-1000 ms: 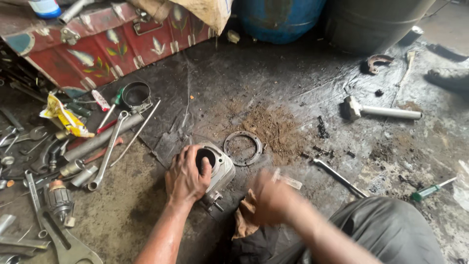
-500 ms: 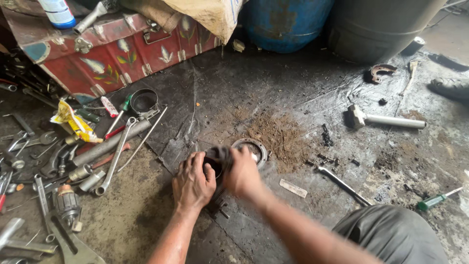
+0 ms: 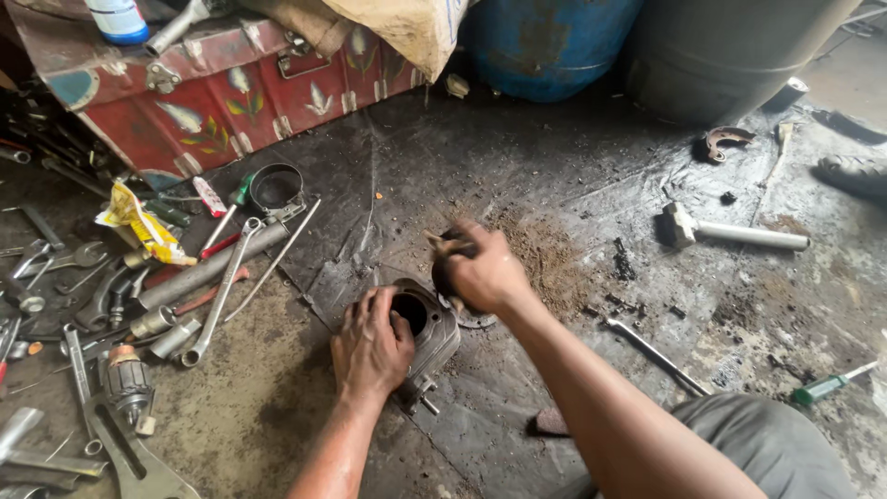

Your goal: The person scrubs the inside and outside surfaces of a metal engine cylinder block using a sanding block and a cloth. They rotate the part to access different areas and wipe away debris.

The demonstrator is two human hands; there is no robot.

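- Our left hand (image 3: 371, 349) lies over the near side of the engine cylinder (image 3: 423, 333), fingers curled on the rim of its bore, a closed grip that steadies it on the floor.
- Our right hand (image 3: 482, 270) hovers just past the cylinder at about one o'clock from it, fingers bunched around a dark wad, seemingly a rag (image 3: 446, 263); blur hides exactly what it is.
- The cylinder rests near the middle of the oily black floor (image 3: 554, 157), bore facing up and a stud poking out at its six o'clock side.
- We judge the step in hand to be wiping out the bore; the next move calls for the left hand to hold firm while the right brings the wad down squarely into the opening.
- A flat ring gasket (image 3: 478, 319) peeks out just beside the cylinder at three o'clock, below the right hand.
- Wrenches (image 3: 217, 294) lie scattered at nine o'clock, a hammer (image 3: 730, 231) at two o'clock, a red painted box (image 3: 212, 102) at eleven.
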